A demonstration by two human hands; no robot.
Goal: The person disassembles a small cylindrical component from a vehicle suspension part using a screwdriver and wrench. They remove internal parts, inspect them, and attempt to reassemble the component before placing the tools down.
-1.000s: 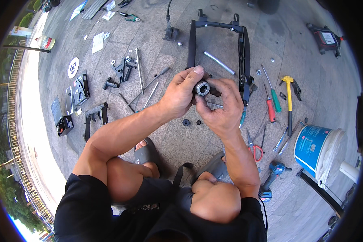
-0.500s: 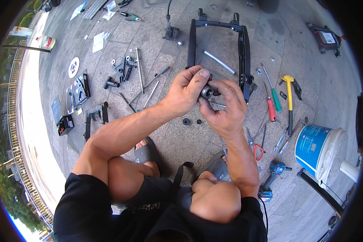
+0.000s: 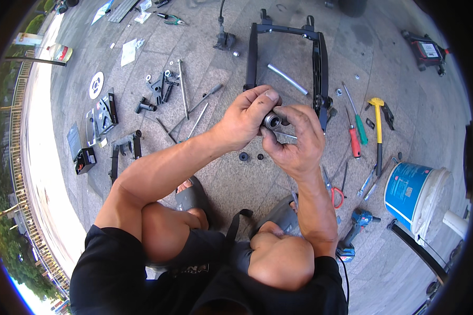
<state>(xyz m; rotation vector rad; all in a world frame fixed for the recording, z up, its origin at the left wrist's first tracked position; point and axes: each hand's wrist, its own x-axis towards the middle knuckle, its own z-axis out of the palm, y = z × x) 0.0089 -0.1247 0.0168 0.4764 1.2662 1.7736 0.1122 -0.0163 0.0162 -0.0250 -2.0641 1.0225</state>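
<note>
A small dark metal bearing (image 3: pixel 272 122) with a ringed, hollow end is held up in front of me, above the paving. My left hand (image 3: pixel 249 115) is closed on it, thumb on top and fingers curled behind. From the other side, my right hand (image 3: pixel 297 137) pinches its rim between thumb and forefinger. Just beyond my hands lies a black metal frame (image 3: pixel 253 50), with a silver tube (image 3: pixel 287 79) between its arms. Below the hands, a black round bushing (image 3: pixel 243 156) and a smaller black piece (image 3: pixel 260 156) rest on the ground.
To the right lie a green screwdriver (image 3: pixel 360 128), a red screwdriver (image 3: pixel 353 137), a yellow hammer (image 3: pixel 377 131), red scissors (image 3: pixel 337 196), a blue cordless drill (image 3: pixel 356 231) and a blue-and-white bucket (image 3: pixel 407 191). Metal parts (image 3: pixel 157 86), rods (image 3: pixel 183 89) and a white disc (image 3: pixel 96 85) lie leftward.
Both hands hold the bearing in nearly the same place. The right thumb and fingers have shifted slightly on its rim, showing a little more of its ringed end.
</note>
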